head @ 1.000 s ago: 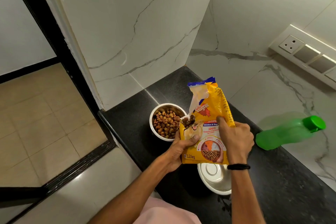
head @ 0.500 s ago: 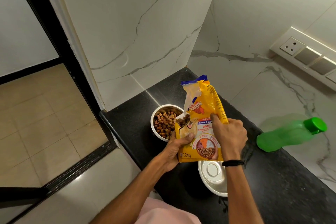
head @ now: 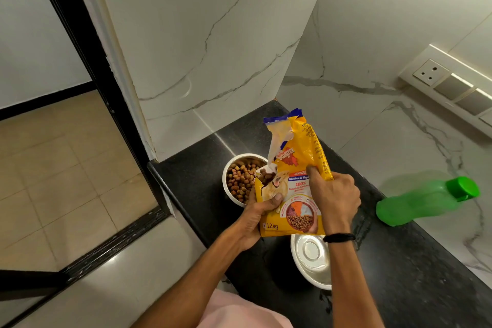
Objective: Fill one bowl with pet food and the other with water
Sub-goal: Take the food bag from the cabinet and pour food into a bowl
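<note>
Tan floor tiles [head: 66, 168] at far left, below the black counter [head: 194, 176].

Steel food bowl [head: 225, 184] stood on the counter near its left edge, filled with brown kibble [head: 241, 180].

Left hand [head: 255, 217]: clamped on the lower left edge of the yellow pet food bag [head: 292, 181], thumb pressed across the printed front, fingers behind the pack.

The bag was held roughly upright above the counter, just right of the food bowl. A torn opening in its left side sat over the bowl's right rim, with kibble showing in the tear.

Right hand [head: 332, 200]: closed round the bag's right edge at mid-height, thumb on the front; black band [head: 339, 237] on the wrist.

Second steel bowl [head: 310, 258] stood on the counter below the bag, partly covered by the right forearm; no contents visible in it.

Green bottle [head: 426, 200] lay on its side on the counter, well right of the bag, cap [head: 462, 189] on and toward the marble wall.

Switch panel [head: 452, 88] on the wall at upper right.
</note>
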